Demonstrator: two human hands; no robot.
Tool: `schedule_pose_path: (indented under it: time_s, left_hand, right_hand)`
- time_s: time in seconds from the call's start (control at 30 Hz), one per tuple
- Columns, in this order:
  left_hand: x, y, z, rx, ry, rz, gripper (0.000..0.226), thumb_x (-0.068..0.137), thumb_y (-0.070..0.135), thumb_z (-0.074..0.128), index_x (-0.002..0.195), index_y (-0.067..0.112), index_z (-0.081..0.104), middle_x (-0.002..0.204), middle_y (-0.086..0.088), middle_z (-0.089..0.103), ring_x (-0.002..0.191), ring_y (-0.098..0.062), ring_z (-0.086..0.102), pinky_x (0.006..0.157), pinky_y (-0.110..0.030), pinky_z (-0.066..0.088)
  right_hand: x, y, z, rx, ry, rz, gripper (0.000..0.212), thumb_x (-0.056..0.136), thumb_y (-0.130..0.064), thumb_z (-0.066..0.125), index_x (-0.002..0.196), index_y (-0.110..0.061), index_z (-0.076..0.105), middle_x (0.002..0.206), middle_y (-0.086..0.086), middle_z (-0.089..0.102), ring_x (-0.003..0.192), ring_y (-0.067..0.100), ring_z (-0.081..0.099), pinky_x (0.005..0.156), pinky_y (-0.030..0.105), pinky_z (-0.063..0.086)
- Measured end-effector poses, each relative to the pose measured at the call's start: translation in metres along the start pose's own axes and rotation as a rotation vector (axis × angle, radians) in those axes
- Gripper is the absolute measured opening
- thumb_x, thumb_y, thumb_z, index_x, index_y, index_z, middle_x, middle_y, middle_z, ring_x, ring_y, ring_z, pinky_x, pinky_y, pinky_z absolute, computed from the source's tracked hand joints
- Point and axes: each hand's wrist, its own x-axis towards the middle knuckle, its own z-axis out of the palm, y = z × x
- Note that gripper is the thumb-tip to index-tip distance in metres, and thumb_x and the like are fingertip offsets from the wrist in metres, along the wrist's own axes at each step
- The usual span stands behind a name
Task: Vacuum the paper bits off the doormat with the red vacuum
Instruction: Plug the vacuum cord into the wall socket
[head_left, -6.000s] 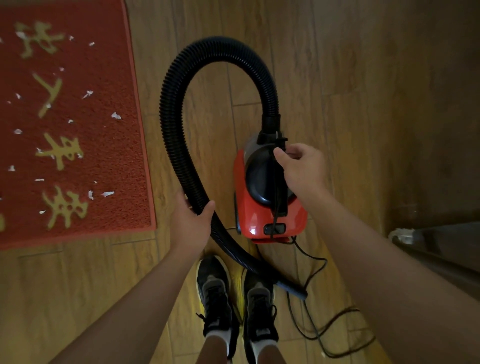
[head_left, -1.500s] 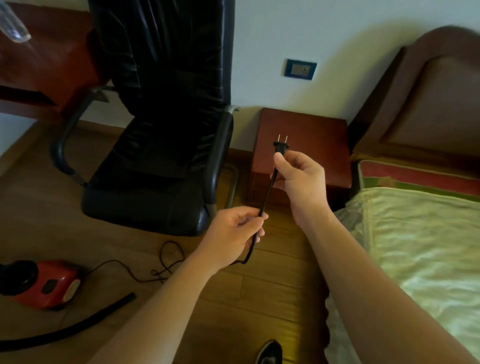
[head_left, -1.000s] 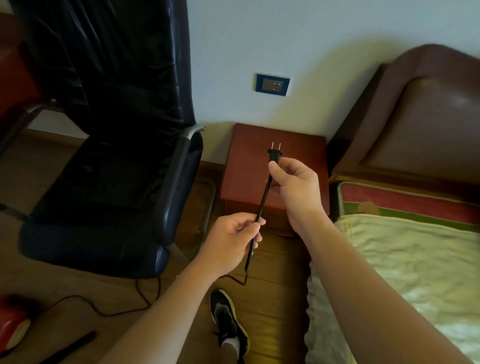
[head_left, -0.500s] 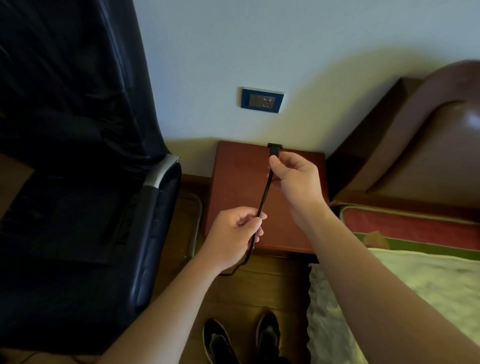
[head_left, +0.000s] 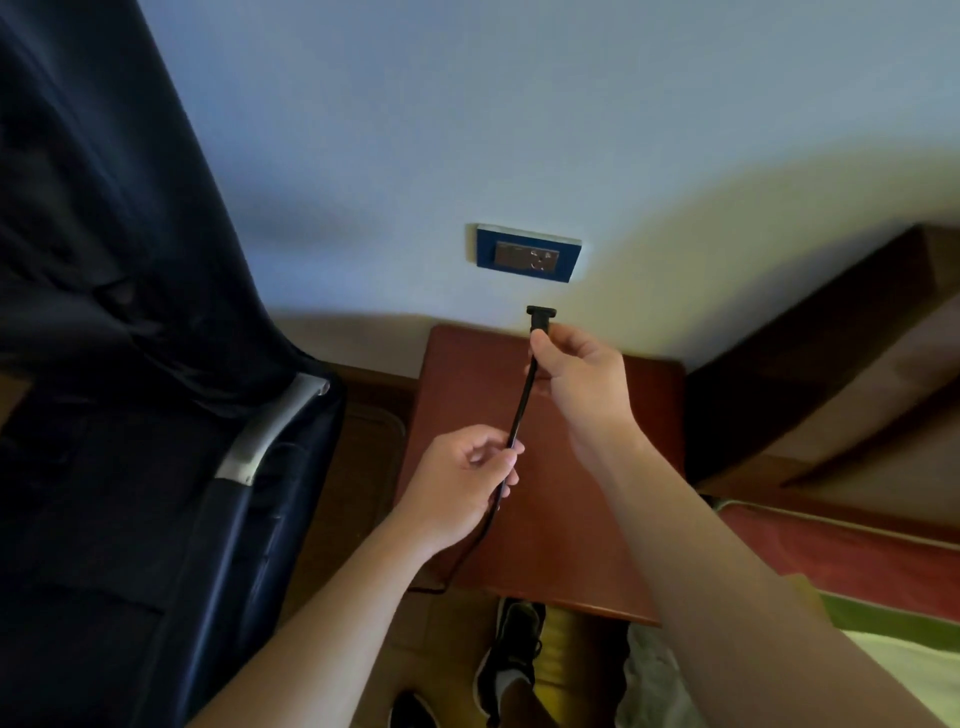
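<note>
The right hand (head_left: 576, 384) has its grip narrow, thumb and fingers pinching the neck of a black plug (head_left: 541, 314) just under its flat head. The plug sits a little below the wall socket (head_left: 527, 253), not touching it; its prongs are out of sight, probably turned toward the wall. The cord (head_left: 519, 415) runs straight down to the left hand (head_left: 457, 483), whose grip pinches it between thumb and curled fingers, then drops toward the floor. Both hands hang over a red-brown bedside cabinet (head_left: 561, 545). A black chair (head_left: 130, 364) stands left, a bed (head_left: 831, 551) right, a dark shoe (head_left: 511, 654) below.
</note>
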Motion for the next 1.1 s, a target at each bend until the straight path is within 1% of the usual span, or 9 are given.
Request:
schedule_pose_path:
  time_s: [0.1,0.2,0.33,0.47,0.57,0.67,0.8,0.97,1.1]
  left_hand:
    - [0.02,0.003,0.004,-0.026,0.022,-0.035,0.014,0.101,0.014,0.058,0.101,0.017,0.072,0.077,-0.002,0.069,0.072,-0.013,0.066,0.067,-0.028,0.055]
    - [0.036,0.005,0.006,-0.028,0.046,-0.057,0.014,0.101,0.014,0.058,0.1,0.017,0.072,0.077,-0.003,0.069,0.072,-0.013,0.066,0.067,-0.028,0.056]
    - [0.054,0.009,0.005,-0.029,0.075,-0.072,0.013,0.101,0.014,0.058,0.101,0.016,0.071,0.075,-0.001,0.068,0.069,-0.011,0.066,0.065,-0.028,0.056]
    - [0.069,0.009,0.002,-0.025,0.086,-0.076,0.013,0.102,0.014,0.058,0.102,0.015,0.071,0.075,-0.001,0.068,0.068,-0.009,0.065,0.064,-0.026,0.056]
    - [0.077,0.005,0.002,-0.026,0.08,-0.073,0.014,0.102,0.013,0.058,0.104,0.015,0.071,0.077,-0.002,0.068,0.069,-0.009,0.066,0.064,-0.027,0.056]
    - [0.082,0.002,0.001,-0.027,0.07,-0.064,0.014,0.102,0.013,0.058,0.105,0.016,0.072,0.077,-0.001,0.068,0.069,-0.008,0.066,0.063,-0.027,0.056]
    - [0.088,0.001,-0.003,-0.026,0.051,-0.064,0.015,0.102,0.013,0.058,0.103,0.019,0.072,0.077,0.0,0.069,0.069,-0.007,0.066,0.064,-0.028,0.057]
    - [0.091,0.0,-0.008,-0.013,0.021,-0.045,0.015,0.101,0.013,0.059,0.104,0.02,0.072,0.079,0.0,0.07,0.07,-0.007,0.067,0.065,-0.028,0.058]
    - [0.093,0.001,-0.01,-0.025,0.016,-0.038,0.014,0.1,0.013,0.06,0.105,0.019,0.073,0.078,0.001,0.07,0.07,-0.007,0.067,0.064,-0.027,0.058]
  right_hand:
    - [0.024,0.001,-0.001,-0.011,-0.027,0.011,0.006,0.095,-0.016,0.067,0.093,-0.018,0.072,0.073,-0.005,0.064,0.073,0.013,0.061,0.07,0.03,0.057]
    - [0.043,0.002,0.002,-0.025,-0.043,0.031,0.005,0.095,-0.018,0.067,0.093,-0.018,0.072,0.075,-0.005,0.064,0.074,0.013,0.062,0.075,0.033,0.058]
    - [0.066,0.004,0.008,-0.045,-0.028,0.04,0.015,0.093,-0.024,0.069,0.102,-0.013,0.074,0.077,-0.008,0.067,0.078,0.015,0.064,0.083,0.045,0.058]
    - [0.082,0.007,0.013,-0.033,-0.017,0.046,0.017,0.093,-0.025,0.068,0.099,-0.011,0.075,0.073,-0.009,0.066,0.077,0.017,0.061,0.086,0.053,0.056]
    - [0.088,0.01,0.014,-0.003,0.004,0.077,0.011,0.092,-0.025,0.068,0.088,-0.017,0.074,0.068,-0.009,0.064,0.075,0.019,0.058,0.08,0.05,0.055]
    - [0.09,0.012,0.015,0.024,0.027,0.089,0.016,0.094,-0.023,0.066,0.078,-0.022,0.071,0.066,-0.005,0.06,0.074,0.022,0.053,0.071,0.042,0.046]
    - [0.091,0.012,0.017,0.026,0.048,0.073,0.016,0.095,-0.021,0.066,0.08,-0.022,0.071,0.066,-0.009,0.062,0.075,0.02,0.055,0.072,0.039,0.048]
    - [0.088,0.009,0.021,0.025,0.06,0.045,0.017,0.096,-0.019,0.065,0.08,-0.02,0.07,0.069,-0.004,0.06,0.074,0.02,0.054,0.07,0.038,0.046]
    - [0.089,0.007,0.019,0.044,0.073,0.048,0.019,0.096,-0.019,0.065,0.079,-0.022,0.071,0.068,-0.008,0.064,0.076,0.019,0.058,0.075,0.037,0.048]
